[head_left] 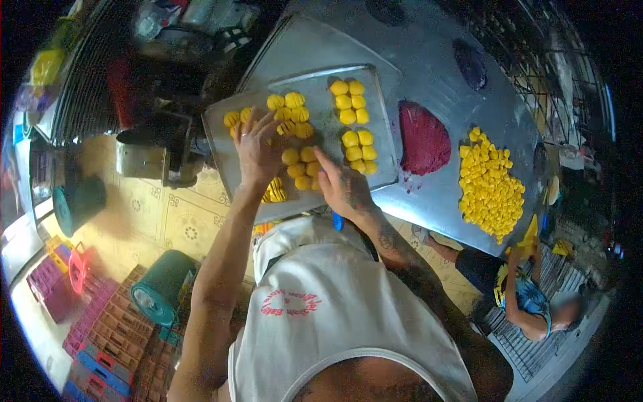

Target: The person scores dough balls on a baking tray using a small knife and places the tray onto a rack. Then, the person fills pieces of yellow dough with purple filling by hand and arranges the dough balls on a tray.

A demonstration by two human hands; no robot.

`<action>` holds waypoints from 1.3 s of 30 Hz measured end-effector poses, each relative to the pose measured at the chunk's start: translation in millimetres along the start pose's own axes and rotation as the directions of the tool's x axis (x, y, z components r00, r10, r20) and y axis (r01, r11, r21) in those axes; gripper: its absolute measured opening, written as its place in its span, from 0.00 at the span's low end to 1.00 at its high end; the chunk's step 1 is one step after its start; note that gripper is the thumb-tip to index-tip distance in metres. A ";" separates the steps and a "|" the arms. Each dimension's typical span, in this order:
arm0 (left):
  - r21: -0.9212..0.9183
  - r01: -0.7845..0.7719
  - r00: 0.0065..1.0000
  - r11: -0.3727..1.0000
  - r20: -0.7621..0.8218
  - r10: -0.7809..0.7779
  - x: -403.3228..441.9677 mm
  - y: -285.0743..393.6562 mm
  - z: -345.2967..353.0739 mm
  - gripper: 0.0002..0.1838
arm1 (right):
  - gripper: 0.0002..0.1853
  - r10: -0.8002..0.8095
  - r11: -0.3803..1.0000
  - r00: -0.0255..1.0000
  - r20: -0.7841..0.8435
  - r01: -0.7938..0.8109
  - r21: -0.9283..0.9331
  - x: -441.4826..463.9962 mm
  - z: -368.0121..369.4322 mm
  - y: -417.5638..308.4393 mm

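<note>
Yellow dough balls point(309, 167) sit in small blocks on a metal baking tray point(321, 144) in front of me. The left-hand blocks, such as the striped dough balls point(287, 112), bear dark lines; the right-hand blocks, like the plain dough balls point(360, 152), are smooth. My left hand point(258, 151) is over the tray's left side, fingers spread and holding nothing visible. Curled around a blue-handled tool point(337, 222), my right hand point(345, 193) is beside the middle block, index finger stretched toward it. The tool's working end is hidden.
Right of the tray, a slab of dark red dough point(424, 137) and a heap of small yellow dough pieces point(492, 184) lie on the metal table point(429, 208). Another person point(529, 295) is at the far right, hands on something yellow. Crates point(110, 328) and a green bin point(161, 288) stand lower left.
</note>
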State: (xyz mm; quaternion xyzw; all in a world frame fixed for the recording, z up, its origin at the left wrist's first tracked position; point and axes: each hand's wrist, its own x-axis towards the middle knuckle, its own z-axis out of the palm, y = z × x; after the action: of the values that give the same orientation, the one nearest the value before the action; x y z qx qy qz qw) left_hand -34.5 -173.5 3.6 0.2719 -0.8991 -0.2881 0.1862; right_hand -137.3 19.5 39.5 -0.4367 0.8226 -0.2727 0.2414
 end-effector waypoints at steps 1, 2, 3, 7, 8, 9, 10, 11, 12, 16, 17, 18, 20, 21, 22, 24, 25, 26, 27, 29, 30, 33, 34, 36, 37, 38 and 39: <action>0.012 0.004 1.000 1.000 -0.003 -0.004 -10.5 10.0 -2.9 0.19 | 0.27 -0.009 1.000 1.000 0.002 0.009 0.009 -5.8 1.4 9.0; 0.017 0.043 0.999 0.999 0.023 -0.044 -22.4 22.5 -3.6 0.20 | 0.27 -0.048 0.999 0.999 -0.014 0.049 0.007 -9.6 7.3 22.8; 0.021 0.084 0.995 0.996 0.054 -0.085 -34.9 33.3 -4.0 0.21 | 0.27 -0.081 0.997 0.996 -0.029 0.081 0.005 -11.9 7.6 26.4; 0.067 0.030 0.982 0.997 0.186 -0.042 -76.3 62.8 17.5 0.21 | 0.29 -0.072 0.995 0.996 -0.053 0.075 0.061 6.4 25.4 29.4; 0.120 0.007 0.990 0.993 0.141 -0.024 -84.9 57.0 28.1 0.20 | 0.29 -0.083 0.995 0.994 -0.069 0.086 0.056 10.2 31.0 29.0; 0.119 0.004 0.990 0.993 0.142 -0.021 -86.3 58.8 30.7 0.20 | 0.30 -0.079 0.997 0.994 -0.073 0.080 0.022 13.6 35.8 28.3; 0.128 0.032 0.992 0.991 0.119 -0.047 -87.4 60.7 32.6 0.20 | 0.30 -0.077 0.997 0.994 -0.077 0.077 0.001 8.0 35.5 28.4; 0.135 0.056 0.993 0.989 0.092 -0.068 -87.5 62.3 33.3 0.19 | 0.30 -0.075 0.997 0.994 -0.082 0.074 -0.019 2.6 34.5 27.7; 0.127 0.062 0.995 0.990 0.074 -0.071 -88.6 57.4 37.9 0.19 | 0.30 -0.033 0.998 0.999 -0.003 0.033 -0.062 -11.7 28.8 24.6; 0.117 0.046 0.998 0.992 0.026 -0.049 -93.2 56.2 37.2 0.19 | 0.28 -0.030 0.995 0.994 0.101 0.039 -0.089 -67.7 9.9 13.9; 0.105 0.040 0.999 0.994 0.030 -0.044 -93.3 54.9 37.4 0.18 | 0.27 -0.015 0.997 0.987 0.162 0.027 -0.072 -73.9 4.8 7.2; 0.092 0.033 0.999 0.995 0.032 -0.036 -92.5 54.2 37.1 0.18 | 0.27 -0.020 0.999 0.996 0.082 0.024 -0.041 -68.8 11.2 8.8; 0.078 0.032 0.999 0.996 0.002 -0.032 -91.0 50.1 39.2 0.18 | 0.26 -0.023 0.997 1.000 0.003 0.023 -0.071 -45.2 14.3 5.5; 0.068 0.038 0.999 0.997 -0.010 -0.037 -94.4 47.7 39.9 0.19 | 0.26 -0.010 0.992 1.000 0.008 0.011 -0.127 -31.4 15.8 3.1; 0.066 0.041 0.999 0.997 -0.006 -0.040 -95.8 45.7 39.9 0.19 | 0.26 -0.006 0.992 1.000 0.012 0.007 -0.127 -19.7 26.3 7.5; 0.066 0.019 0.999 0.998 0.045 -0.022 -97.3 44.6 38.4 0.19 | 0.26 -0.119 0.987 0.981 -0.150 0.100 -0.128 -7.9 44.5 13.3; 0.062 0.019 0.999 0.998 0.047 -0.022 -98.1 47.4 35.6 0.19 | 0.26 -0.116 0.987 0.982 -0.149 0.096 -0.131 -18.9 44.8 10.4; 0.061 0.024 0.999 0.998 0.029 -0.025 -94.4 50.2 33.9 0.19 | 0.26 -0.045 0.986 0.997 -0.059 0.035 -0.161 -34.9 41.2 6.1; 0.060 0.033 0.999 0.998 0.013 -0.034 -93.2 51.9 31.6 0.19 | 0.26 0.031 0.980 0.999 0.033 -0.024 -0.196 -51.9 35.9 1.5; 0.067 0.010 1.000 0.998 0.001 -0.010 -99.4 41.8 39.9 0.19 | 0.27 -0.032 0.965 0.998 0.061 0.046 -0.256 -80.9 41.2 12.9; 0.054 0.000 1.000 0.999 -0.017 0.000 -98.0 40.8 39.3 0.19 | 0.28 -0.048 0.973 0.999 0.024 0.053 -0.225 -82.8 39.0 9.8; 0.034 0.009 0.999 0.999 -0.034 -0.008 -96.8 41.7 37.8 0.18 | 0.29 -0.074 0.978 0.996 -0.047 0.063 -0.201 -56.0 32.2 -4.1; 0.032 0.031 0.999 0.999 -0.037 -0.030 -99.4 43.5 37.4 0.18 | 0.29 -0.089 0.976 0.993 -0.078 0.071 -0.206 -40.9 32.0 -8.1; 0.030 0.034 0.999 0.999 -0.023 -0.034 -103.6 36.9 43.4 0.18 | 0.29 -0.110 0.963 0.992 -0.066 0.090 -0.254 -21.6 49.6 6.6; 0.030 0.023 1.000 0.999 -0.014 -0.023 -101.5 37.6 40.3 0.18 | 0.30 -0.134 0.947 0.989 -0.068 0.107 -0.303 -18.7 57.0 12.0; 0.023 0.027 0.999 0.999 -0.029 -0.026 -101.6 42.5 37.1 0.18 | 0.31 -0.179 0.963 0.975 -0.130 0.147 -0.224 -28.8 60.7 16.3; 0.024 0.018 0.999 1.000 -0.037 -0.017 -97.3 44.9 35.4 0.18 | 0.31 -0.185 0.962 0.973 -0.139 0.150 -0.229 -42.1 58.2 15.6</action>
State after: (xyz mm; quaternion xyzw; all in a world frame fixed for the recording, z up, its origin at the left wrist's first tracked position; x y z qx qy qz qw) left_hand 7.1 -69.9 -12.9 0.2872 -0.8965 -0.2739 0.1967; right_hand -88.4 48.8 -6.9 -0.5054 0.8241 -0.2348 0.1017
